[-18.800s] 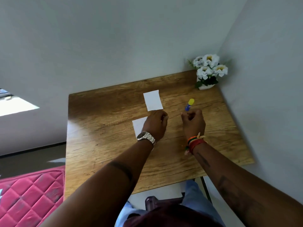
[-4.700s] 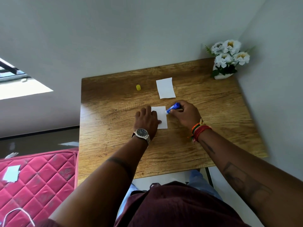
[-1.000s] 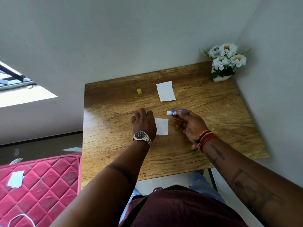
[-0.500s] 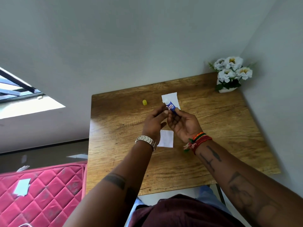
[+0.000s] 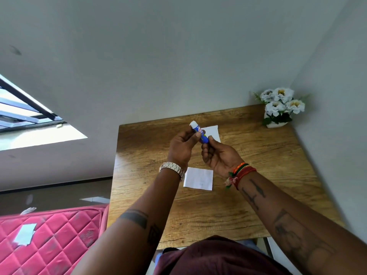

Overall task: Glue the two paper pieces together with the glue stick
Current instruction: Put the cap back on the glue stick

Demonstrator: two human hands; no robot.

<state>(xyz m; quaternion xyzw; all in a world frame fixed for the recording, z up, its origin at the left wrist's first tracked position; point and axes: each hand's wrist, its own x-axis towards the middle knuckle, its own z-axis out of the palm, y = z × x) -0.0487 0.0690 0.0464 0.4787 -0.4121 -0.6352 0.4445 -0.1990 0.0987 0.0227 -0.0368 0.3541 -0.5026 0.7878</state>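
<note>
Both hands, left (image 5: 181, 147) and right (image 5: 217, 155), pinch the uncapped glue stick (image 5: 199, 132); the near paper piece (image 5: 198, 178) and far paper piece (image 5: 213, 132) lie well apart, unjoined.

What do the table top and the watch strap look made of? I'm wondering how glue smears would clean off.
The table top looks like wood or wood-effect laminate: brown grain lines with a faint sheen at the left edge; which one, I cannot tell. The watch strap on the left wrist looks like polished metal: silvery, shiny linked segments.
</note>
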